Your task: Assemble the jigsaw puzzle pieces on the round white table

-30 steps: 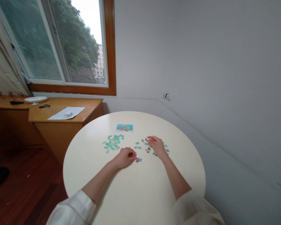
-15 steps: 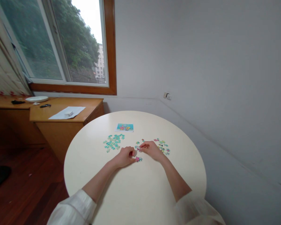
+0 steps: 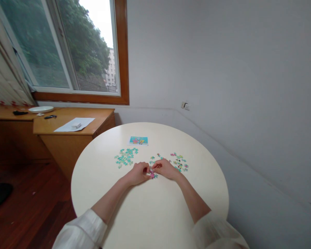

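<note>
Near the middle of the round table, my left hand (image 3: 139, 173) rests with curled fingers, its thumb and a finger at the left edge of a small cluster of pink and teal puzzle pieces (image 3: 152, 176). From the other side my right hand (image 3: 166, 168) pinches a pink-and-white puzzle piece (image 3: 151, 171) just above that cluster. Whether the two touch or interlock I cannot tell. A few loose puzzle pieces (image 3: 152, 158) lie just beyond my right hand, which partly covers them.
Teal puzzle pieces (image 3: 124, 157) are spread on the left of the white table (image 3: 145, 214), multicoloured pieces (image 3: 180, 160) on the right. A picture card (image 3: 138, 140) lies at the back. Left of the table stands a wooden desk (image 3: 67, 138) holding a paper sheet (image 3: 86, 121) and a plate (image 3: 40, 109).
My right hand has drawn the pinched piece nearer, down and left to the cluster by my left hand. Loose pieces behind it have become partly hidden. The left hand has stayed put.
</note>
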